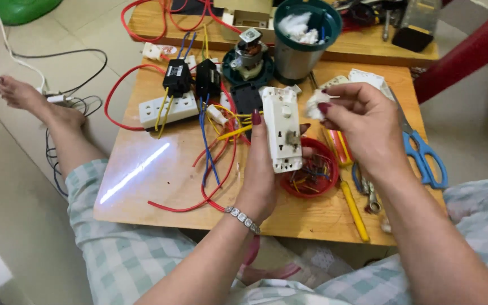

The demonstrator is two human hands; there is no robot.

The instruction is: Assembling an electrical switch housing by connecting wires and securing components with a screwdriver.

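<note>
From the head camera: the left hand (261, 169) grips a white switch-and-socket plate (281, 129) upright, thumb on its left edge, fingers wrapped behind it, just above the low wooden table (153, 192). The right hand (362, 127) is up beside the plate's top right corner, thumb and fingertips pinched tight on a small white scrap (314, 105); whether it is tissue or plastic I cannot tell. The two hands sit close, the scrap just off the plate's upper edge, not touching it.

Directly beneath the plate and the left fingers sits a red round dish (312, 172) full of small wire offcuts. Just right of that, under the right wrist, lie a yellow-handled screwdriver (354, 210) and blue-handled scissors (422, 155). Left of the gripping hand, a tangle of red, blue and yellow wires (213, 147) runs to a white socket strip (168, 109) and two black modules (177, 76). Beyond the plate, farther up the table, stand a small motor (249, 51) and a metal cup with a teal rim (306, 39).
</note>
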